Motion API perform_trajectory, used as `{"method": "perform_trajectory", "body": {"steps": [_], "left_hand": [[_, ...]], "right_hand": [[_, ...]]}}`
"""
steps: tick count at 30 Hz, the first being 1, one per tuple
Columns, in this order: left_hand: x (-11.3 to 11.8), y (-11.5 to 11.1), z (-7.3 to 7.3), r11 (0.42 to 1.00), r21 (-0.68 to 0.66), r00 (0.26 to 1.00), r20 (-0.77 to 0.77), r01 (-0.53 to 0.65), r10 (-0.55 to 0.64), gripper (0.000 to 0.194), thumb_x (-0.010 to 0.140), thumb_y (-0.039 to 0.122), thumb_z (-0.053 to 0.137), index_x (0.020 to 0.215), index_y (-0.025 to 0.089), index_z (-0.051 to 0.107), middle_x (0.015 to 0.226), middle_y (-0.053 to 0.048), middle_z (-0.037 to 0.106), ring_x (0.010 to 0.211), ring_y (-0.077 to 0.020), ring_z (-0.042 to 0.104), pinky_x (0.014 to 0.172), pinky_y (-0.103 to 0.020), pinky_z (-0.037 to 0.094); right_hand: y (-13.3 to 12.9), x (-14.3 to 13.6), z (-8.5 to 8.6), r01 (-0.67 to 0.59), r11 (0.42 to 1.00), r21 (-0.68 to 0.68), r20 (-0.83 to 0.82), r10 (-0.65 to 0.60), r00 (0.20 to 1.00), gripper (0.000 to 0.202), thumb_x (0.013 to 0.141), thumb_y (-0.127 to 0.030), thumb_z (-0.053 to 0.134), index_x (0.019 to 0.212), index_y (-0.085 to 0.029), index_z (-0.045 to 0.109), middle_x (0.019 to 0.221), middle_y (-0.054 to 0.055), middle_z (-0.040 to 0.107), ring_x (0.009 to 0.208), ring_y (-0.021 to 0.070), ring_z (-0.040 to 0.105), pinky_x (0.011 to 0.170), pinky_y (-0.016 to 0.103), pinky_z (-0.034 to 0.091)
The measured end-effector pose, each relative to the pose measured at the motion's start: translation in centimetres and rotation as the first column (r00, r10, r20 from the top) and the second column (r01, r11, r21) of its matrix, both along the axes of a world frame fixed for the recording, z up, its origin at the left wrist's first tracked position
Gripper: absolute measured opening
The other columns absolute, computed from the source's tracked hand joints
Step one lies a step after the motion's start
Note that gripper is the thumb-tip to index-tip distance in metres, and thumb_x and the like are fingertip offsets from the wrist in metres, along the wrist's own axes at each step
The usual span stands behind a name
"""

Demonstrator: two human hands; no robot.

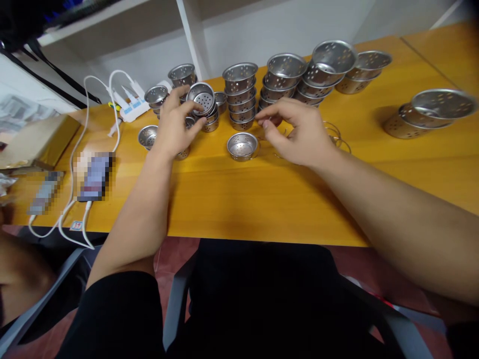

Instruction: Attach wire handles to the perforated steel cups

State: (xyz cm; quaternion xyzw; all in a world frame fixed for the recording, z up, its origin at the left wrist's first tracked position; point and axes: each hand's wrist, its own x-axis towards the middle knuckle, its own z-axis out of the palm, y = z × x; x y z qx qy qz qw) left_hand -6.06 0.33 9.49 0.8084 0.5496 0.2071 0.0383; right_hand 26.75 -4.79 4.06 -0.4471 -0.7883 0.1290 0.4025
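My left hand (175, 122) curls its fingers and thumb round the side of a small perforated metal cup (204, 94). That cup tips toward me above a short stack of similar cups (211, 123). To the right, my right hand (299, 130) has thumb and fingertips drawn together beside a taller cup stack (242, 107); whatever lies between them is too small to make out. Below and left of those fingertips a single perforated cup (242, 146) sits upright on the table. Thin wire rings (337, 137) lie partly hidden behind my right hand.
More perforated cups stand in stacks at the back (286, 72) and the far right (419, 124). A power strip (134, 109), white cables and a phone (96, 177) occupy the left of the wooden table (262, 199). Another person's limb (22, 264) shows at lower left.
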Motion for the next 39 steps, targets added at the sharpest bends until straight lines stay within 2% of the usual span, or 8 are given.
{"method": "perform_trajectory", "body": {"steps": [5, 11, 19, 24, 27, 30, 33, 39], "left_hand": [[0.1, 0.7, -0.8, 0.997, -0.053, 0.997, -0.058, -0.051, 0.048, 0.081, 0.098, 0.097, 0.036, 0.149, 0.042, 0.067, 0.178, 0.009, 0.068, 0.189, -0.0170, 0.021, 0.157, -0.059, 0.017], [0.7, 0.3, -1.0, 0.999, -0.012, 0.999, 0.025, -0.045, 0.045, 0.065, 0.104, 0.088, 0.051, 0.130, 0.033, 0.072, 0.179, 0.000, 0.064, 0.175, -0.0278, 0.044, 0.148, -0.058, 0.035], [1.9, -0.6, -0.3, 0.987, 0.014, 0.985, -0.060, -0.159, 0.159, 0.093, 0.106, 0.087, 0.041, 0.172, 0.022, 0.040, 0.174, -0.005, 0.064, 0.172, -0.0207, 0.037, 0.146, -0.048, 0.030], [1.8, -0.5, -0.6, 0.997, 0.016, 0.996, 0.047, -0.079, 0.078, 0.094, 0.098, 0.089, 0.054, 0.164, 0.022, 0.053, 0.163, -0.008, 0.065, 0.173, -0.0293, 0.036, 0.149, -0.053, 0.031], [1.8, -0.4, -0.6, 0.996, 0.024, 0.994, 0.063, -0.087, 0.085, 0.101, 0.098, 0.084, 0.062, 0.168, 0.013, 0.045, 0.174, -0.012, 0.058, 0.165, -0.0272, 0.044, 0.147, -0.053, 0.036], [1.8, -0.3, -0.5, 0.995, 0.010, 0.994, 0.040, -0.101, 0.101, 0.096, 0.099, 0.082, 0.062, 0.165, 0.014, 0.047, 0.178, -0.012, 0.057, 0.164, -0.0265, 0.049, 0.144, -0.052, 0.040], [1.7, -0.1, -0.5, 0.993, -0.026, 0.994, -0.006, -0.111, 0.111, 0.086, 0.099, 0.091, 0.053, 0.152, 0.023, 0.057, 0.164, -0.004, 0.072, 0.166, -0.0254, 0.046, 0.141, -0.053, 0.039], [1.7, 0.0, -0.4, 0.986, -0.079, 0.988, -0.066, -0.143, 0.138, 0.078, 0.104, 0.079, 0.054, 0.152, 0.018, 0.055, 0.153, -0.005, 0.080, 0.169, -0.0194, 0.043, 0.137, -0.053, 0.031]], "right_hand": [[0.1, -0.1, -0.1, -0.015, 1.000, 0.014, -0.044, 0.015, 0.999, 0.026, 0.116, -0.037, 0.066, 0.131, -0.036, 0.086, 0.125, 0.011, 0.087, 0.118, 0.0401, 0.080, 0.110, 0.062, 0.067], [-0.3, -0.2, 0.5, -0.022, 0.999, -0.025, 0.011, 0.022, 1.000, 0.033, 0.119, -0.044, 0.060, 0.138, -0.039, 0.086, 0.129, 0.012, 0.086, 0.122, 0.0424, 0.079, 0.112, 0.065, 0.066], [-0.1, 0.3, 0.7, -0.032, 0.997, -0.067, 0.065, 0.036, 0.997, 0.036, 0.120, -0.047, 0.056, 0.137, -0.039, 0.086, 0.128, 0.011, 0.085, 0.118, 0.0410, 0.079, 0.107, 0.062, 0.066], [0.3, 0.7, 0.4, -0.185, 0.981, -0.057, 0.073, 0.189, 0.979, 0.026, 0.115, -0.041, 0.062, 0.128, -0.032, 0.083, 0.120, 0.014, 0.082, 0.105, 0.0371, 0.077, 0.100, 0.058, 0.065], [0.5, 0.6, 0.1, -0.303, 0.952, -0.046, 0.105, 0.306, 0.946, 0.026, 0.111, -0.041, 0.068, 0.128, -0.027, 0.081, 0.124, 0.016, 0.079, 0.106, 0.0357, 0.076, 0.099, 0.056, 0.063], [0.5, 0.6, 0.0, -0.280, 0.958, -0.057, 0.130, 0.285, 0.949, 0.026, 0.112, -0.043, 0.066, 0.128, -0.029, 0.081, 0.128, 0.014, 0.079, 0.110, 0.0351, 0.076, 0.101, 0.054, 0.063], [0.6, 1.0, 0.3, -0.237, 0.969, -0.063, 0.153, 0.244, 0.958, 0.026, 0.114, -0.041, 0.062, 0.128, -0.028, 0.081, 0.125, 0.014, 0.080, 0.109, 0.0353, 0.077, 0.101, 0.054, 0.063], [1.7, 2.9, 1.2, -0.148, 0.981, -0.126, 0.334, 0.182, 0.925, 0.015, 0.108, -0.026, 0.068, 0.116, -0.029, 0.080, 0.121, 0.016, 0.084, 0.104, 0.0395, 0.077, 0.100, 0.060, 0.061]]}}
